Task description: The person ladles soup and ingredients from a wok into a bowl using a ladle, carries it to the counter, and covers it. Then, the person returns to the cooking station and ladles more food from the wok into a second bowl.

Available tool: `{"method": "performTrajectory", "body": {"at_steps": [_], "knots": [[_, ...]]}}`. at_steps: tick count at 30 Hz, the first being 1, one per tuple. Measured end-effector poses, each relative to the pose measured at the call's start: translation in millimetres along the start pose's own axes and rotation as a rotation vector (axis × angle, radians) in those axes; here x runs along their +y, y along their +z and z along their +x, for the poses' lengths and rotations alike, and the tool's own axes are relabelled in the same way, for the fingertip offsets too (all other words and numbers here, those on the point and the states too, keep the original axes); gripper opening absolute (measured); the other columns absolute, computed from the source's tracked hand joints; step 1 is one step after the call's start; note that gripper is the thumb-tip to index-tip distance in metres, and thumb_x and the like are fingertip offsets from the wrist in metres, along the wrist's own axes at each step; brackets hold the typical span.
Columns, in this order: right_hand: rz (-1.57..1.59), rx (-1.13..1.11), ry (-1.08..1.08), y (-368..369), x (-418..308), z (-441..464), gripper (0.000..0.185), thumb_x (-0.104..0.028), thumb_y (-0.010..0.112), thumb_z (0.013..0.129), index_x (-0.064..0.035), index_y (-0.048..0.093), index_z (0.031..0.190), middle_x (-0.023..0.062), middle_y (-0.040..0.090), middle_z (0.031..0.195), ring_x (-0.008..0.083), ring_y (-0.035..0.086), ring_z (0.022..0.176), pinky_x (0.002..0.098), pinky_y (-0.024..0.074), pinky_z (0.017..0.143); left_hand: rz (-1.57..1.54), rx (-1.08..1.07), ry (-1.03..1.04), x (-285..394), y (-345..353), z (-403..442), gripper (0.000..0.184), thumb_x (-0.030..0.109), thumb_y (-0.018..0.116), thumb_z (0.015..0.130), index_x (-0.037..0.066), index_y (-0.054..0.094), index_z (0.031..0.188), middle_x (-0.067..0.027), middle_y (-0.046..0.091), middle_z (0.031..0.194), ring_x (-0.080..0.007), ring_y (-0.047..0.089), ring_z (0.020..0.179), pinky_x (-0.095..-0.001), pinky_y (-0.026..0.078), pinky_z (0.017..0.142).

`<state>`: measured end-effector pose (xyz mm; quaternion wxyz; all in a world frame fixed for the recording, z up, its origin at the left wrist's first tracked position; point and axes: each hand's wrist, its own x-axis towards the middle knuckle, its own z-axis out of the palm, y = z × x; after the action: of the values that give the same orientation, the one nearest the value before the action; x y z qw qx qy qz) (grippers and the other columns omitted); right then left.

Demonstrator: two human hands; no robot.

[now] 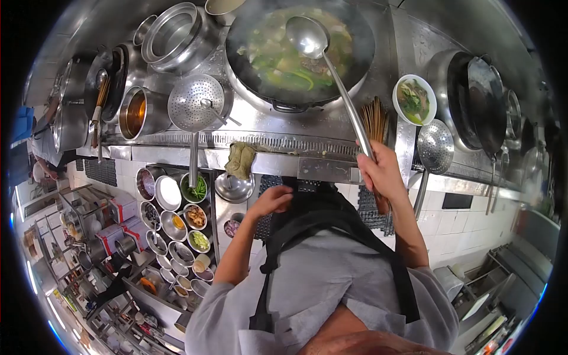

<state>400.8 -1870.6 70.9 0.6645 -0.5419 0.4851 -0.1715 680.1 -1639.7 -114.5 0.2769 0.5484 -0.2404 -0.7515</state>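
My right hand is closed around the long metal handle of a ladle. The ladle's bowl is over the steaming wok, above a broth with green vegetables. In front of the dark apron, my left hand hangs with loosely bent fingers, slightly blurred, and nothing shows in it. A folded greenish cloth lies over the counter's front edge near that hand. Beside the wok, to the right, stands a white bowl of soup with greens. A bamboo brush is just behind my right hand.
A perforated skimmer lies left of the wok, near a pot of amber liquid and stacked metal basins. Another skimmer and a second wok are on the right. Bowls of ingredients crowd the lower left. A person is at far left.
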Motion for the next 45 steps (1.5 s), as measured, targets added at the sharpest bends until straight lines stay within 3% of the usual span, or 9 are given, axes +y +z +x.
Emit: {"method": "performTrajectory", "body": {"at_steps": [2, 8, 18, 26, 34, 37, 39, 41, 45], "knots": [[-0.036, 0.002, -0.019, 8.6, -3.0, 24.8, 0.018, -0.009, 0.061, 0.099, -0.0027, 0.051, 0.085, 0.0031, 0.056, 0.063, 0.0079, 0.049, 0.042, 0.027, 0.0372, 0.038, -0.104, 0.255, -0.081, -84.8, -41.4, -28.5, 0.037, 0.027, 0.069, 0.1, -0.001, 0.061, 0.123, -0.0035, 0.063, 0.079, -0.0126, 0.061, 0.064, -0.0281, 0.053, 0.057], [-0.029, 0.048, -0.023, 32.8, 3.1, 58.8, 0.019, -0.012, 0.062, 0.101, -0.0024, 0.052, 0.088, 0.003, 0.055, 0.066, 0.0085, 0.05, 0.042, 0.0282, 0.0381, 0.035, -0.388, 0.682, -0.447, -342.6, -95.7, -77.5, 0.027, 0.023, 0.067, 0.097, 0.003, 0.062, 0.114, -0.0097, 0.066, 0.072, -0.0204, 0.066, 0.056, -0.0349, 0.055, 0.049], [0.159, 0.015, 0.088, 49.0, 19.1, 50.3, 0.03, -0.011, 0.058, 0.103, 0.0023, 0.057, 0.13, 0.0019, 0.054, 0.067, 0.008, 0.046, 0.043, 0.0261, 0.0381, 0.038, -0.448, 0.663, -0.219, -230.1, -81.6, -39.7, 0.025, 0.022, 0.059, 0.101, 0.005, 0.056, 0.12, -0.0111, 0.067, 0.077, -0.0228, 0.07, 0.061, -0.0347, 0.057, 0.049], [0.868, -0.202, 0.221, 36.1, -6.7, 26.9, 0.029, -0.019, 0.054, 0.107, 0.0003, 0.057, 0.129, -0.0036, 0.049, 0.074, 0.0038, 0.042, 0.047, 0.0247, 0.0363, 0.04, -0.377, 0.731, -0.097, -178.6, -105.4, -3.7, 0.023, 0.02, 0.061, 0.1, 0.003, 0.059, 0.115, -0.0119, 0.069, 0.086, -0.0219, 0.071, 0.066, -0.0338, 0.056, 0.056], [1.125, -0.265, 0.168, 1.4, -36.4, -30.5, 0.034, -0.019, 0.05, 0.108, 0.0033, 0.053, 0.133, -0.0063, 0.043, 0.071, -0.0021, 0.037, 0.044, 0.0156, 0.0354, 0.036, -0.151, 0.607, -0.126, -246.1, -96.0, -12.4, 0.024, 0.016, 0.059, 0.097, 0.0, 0.059, 0.115, -0.0167, 0.071, 0.08, -0.0244, 0.07, 0.062, -0.037, 0.059, 0.053], [1.128, -0.217, 0.13, -18.2, -39.9, -67.1, 0.035, -0.02, 0.051, 0.107, 0.0036, 0.053, 0.133, -0.0077, 0.042, 0.071, -0.0035, 0.037, 0.043, 0.0151, 0.0336, 0.035, 0.114, 0.421, 0.316, -283.2, -94.4, -15.5, 0.024, 0.015, 0.059, 0.096, -0.001, 0.06, 0.114, -0.0171, 0.071, 0.079, -0.0236, 0.069, 0.061, -0.0368, 0.059, 0.053], [1.052, -0.154, 0.076, -29.7, -41.3, -91.2, 0.037, -0.02, 0.051, 0.106, 0.0031, 0.053, 0.135, -0.0093, 0.041, 0.069, -0.0046, 0.036, 0.042, 0.0148, 0.0323, 0.034, -0.004, 0.415, 0.261, -294.7, -99.1, 4.0, 0.023, 0.014, 0.06, 0.095, 0.0, 0.061, 0.113, -0.017, 0.071, 0.08, -0.0231, 0.069, 0.06, -0.036, 0.058, 0.053], [1.083, -0.157, 0.025, -44.2, -33.4, -112.5, 0.037, -0.019, 0.05, 0.106, 0.0032, 0.053, 0.136, -0.0088, 0.041, 0.068, -0.004, 0.034, 0.04, 0.0155, 0.0302, 0.033, -0.321, 0.594, -0.277, -298.9, -102.2, 21.1, 0.021, 0.013, 0.06, 0.095, 0.0, 0.062, 0.11, -0.0169, 0.071, 0.08, -0.0229, 0.068, 0.059, -0.0349, 0.057, 0.052], [1.059, 0.001, 0.002, -69.3, -22.9, -146.0, 0.038, -0.017, 0.051, 0.105, 0.0037, 0.053, 0.136, -0.0072, 0.041, 0.068, -0.0024, 0.034, 0.039, 0.0167, 0.0289, 0.032, -0.177, 0.537, -0.212, -218.4, -88.2, 25.3, 0.02, 0.015, 0.06, 0.096, -0.001, 0.063, 0.108, -0.0155, 0.069, 0.081, -0.0242, 0.068, 0.06, -0.0337, 0.054, 0.05]]}}
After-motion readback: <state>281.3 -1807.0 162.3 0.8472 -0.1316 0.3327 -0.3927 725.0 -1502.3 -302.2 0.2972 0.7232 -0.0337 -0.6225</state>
